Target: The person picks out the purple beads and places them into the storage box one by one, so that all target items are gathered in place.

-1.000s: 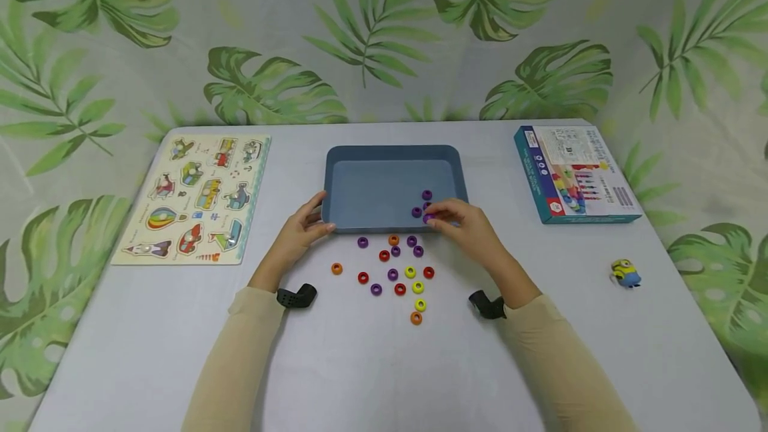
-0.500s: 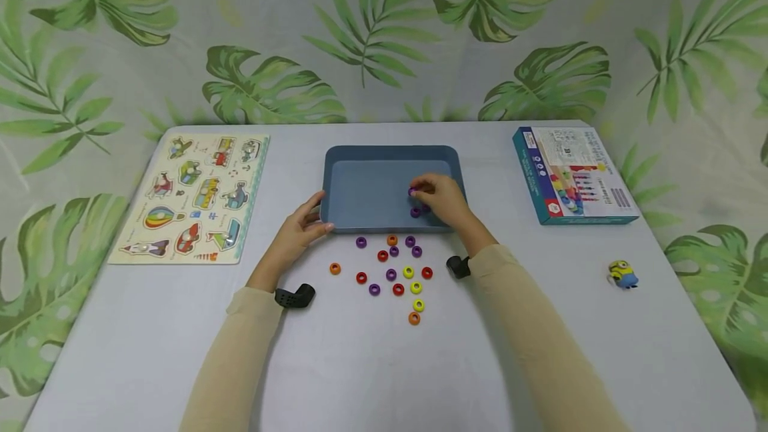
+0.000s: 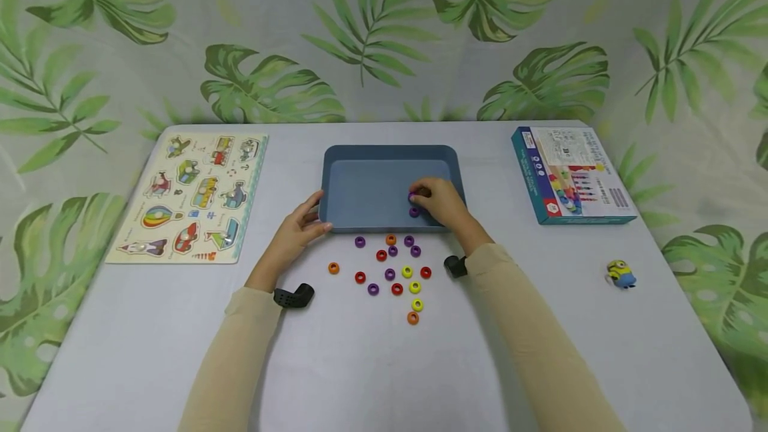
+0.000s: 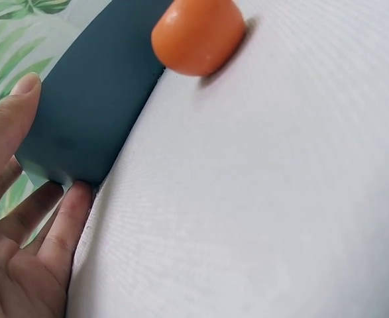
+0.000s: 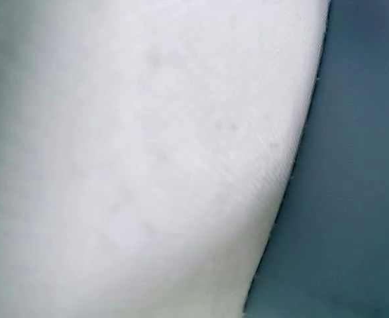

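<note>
In the head view my left hand rests at the near left corner of a blue-grey tray. Its extended thumb and fingers touch the tray's outer wall, as the left wrist view shows. My right hand reaches inside the tray at its right side. Thumb and index finger pinch a purple ring-shaped bead, partly covered by the fingertips. Another purple bead lies just below it on the tray floor. Any beads under the right palm are hidden; the right wrist view shows only white cloth and tray wall.
Purple, red, yellow and orange beads lie scattered before the tray, among them an orange bead near my left hand. A picture puzzle board lies left. A flat box and a small yellow-and-blue figure are on the right.
My right hand has moved left and farther into the tray, then slightly toward me, with a purple bead at its fingertips. The left hand stays at the tray corner.
</note>
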The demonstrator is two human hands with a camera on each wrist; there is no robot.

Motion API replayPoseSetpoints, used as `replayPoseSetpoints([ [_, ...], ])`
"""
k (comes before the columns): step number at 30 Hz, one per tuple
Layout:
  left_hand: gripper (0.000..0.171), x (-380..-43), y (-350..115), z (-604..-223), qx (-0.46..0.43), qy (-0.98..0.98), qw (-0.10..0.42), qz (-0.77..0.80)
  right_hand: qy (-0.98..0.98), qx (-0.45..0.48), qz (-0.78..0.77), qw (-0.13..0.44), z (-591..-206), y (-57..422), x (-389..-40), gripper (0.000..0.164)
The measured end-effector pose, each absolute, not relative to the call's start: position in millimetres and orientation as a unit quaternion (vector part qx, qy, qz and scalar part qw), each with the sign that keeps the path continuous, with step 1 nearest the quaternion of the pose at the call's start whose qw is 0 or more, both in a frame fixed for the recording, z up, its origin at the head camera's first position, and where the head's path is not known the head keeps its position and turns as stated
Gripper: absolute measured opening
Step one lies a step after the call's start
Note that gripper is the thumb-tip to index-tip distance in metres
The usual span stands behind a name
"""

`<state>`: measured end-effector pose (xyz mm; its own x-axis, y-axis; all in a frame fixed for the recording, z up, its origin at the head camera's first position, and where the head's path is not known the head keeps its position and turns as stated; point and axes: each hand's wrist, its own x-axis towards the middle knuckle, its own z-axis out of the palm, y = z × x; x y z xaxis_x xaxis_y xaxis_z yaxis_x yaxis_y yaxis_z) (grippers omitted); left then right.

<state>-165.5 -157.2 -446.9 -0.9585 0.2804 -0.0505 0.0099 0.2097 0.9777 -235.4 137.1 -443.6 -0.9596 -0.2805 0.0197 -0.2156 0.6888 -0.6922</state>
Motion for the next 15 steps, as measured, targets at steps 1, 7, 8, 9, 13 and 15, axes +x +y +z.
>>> replayPoseSetpoints([
  [1,0.065,-165.5,-157.1,-446.8,0.095,0.769,0.109,0.623,0.915,-0.130,-0.380,0.043,-442.8,137.6,-234.1,0.021],
  [7,0.066,-165.7,-157.1,-447.1,0.099,0.771,0.109,0.619,0.884,-0.134,-0.447,0.027,-429.8,144.5,-213.8,0.029],
  [8,0.066,-165.7,-157.0,-447.0,0.098,0.772,0.108,0.618,0.879,-0.142,-0.454,0.020,-427.4,146.2,-207.8,0.030],
  [9,0.066,-165.8,-156.9,-446.9,0.098,0.773,0.108,0.618,0.875,-0.156,-0.459,0.011,-425.3,148.0,-201.1,0.030],
  [13,0.066,-166.1,-156.9,-446.2,0.096,0.774,0.106,0.616,0.861,-0.202,-0.466,-0.016,-424.4,155.9,-171.2,0.030],
  [15,0.066,-166.2,-157.1,-446.0,0.095,0.775,0.105,0.616,0.858,-0.213,-0.467,-0.013,-428.4,159.2,-158.6,0.030],
])
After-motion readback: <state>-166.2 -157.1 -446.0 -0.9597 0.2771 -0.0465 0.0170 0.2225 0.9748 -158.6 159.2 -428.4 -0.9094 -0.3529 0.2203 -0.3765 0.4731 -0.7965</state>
